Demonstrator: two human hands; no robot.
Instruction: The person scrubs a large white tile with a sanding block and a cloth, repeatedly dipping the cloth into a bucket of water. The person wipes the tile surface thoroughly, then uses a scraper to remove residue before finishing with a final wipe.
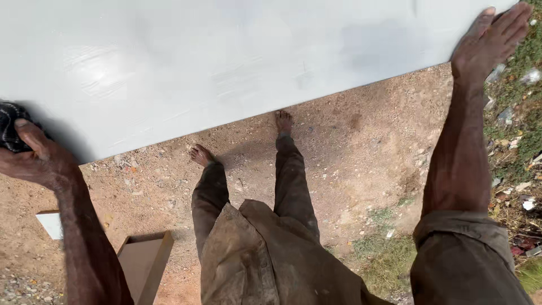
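A large pale grey painted panel point(226, 62) fills the upper part of the head view, raised above sandy ground. My right hand point(488, 39) lies flat with fingers spread on the panel's right corner. My left hand point(34, 155) is at the panel's lower left edge, closed around a dark checked cloth point(10, 127). My bare feet and dusty brown trousers stand on the dirt just under the panel's near edge.
A brown open box point(144, 262) lies on the ground at lower left, with a white flat piece point(51, 223) beside it. Grass and scattered litter point(516, 141) line the right side. Small stones dot the sandy ground point(367, 158).
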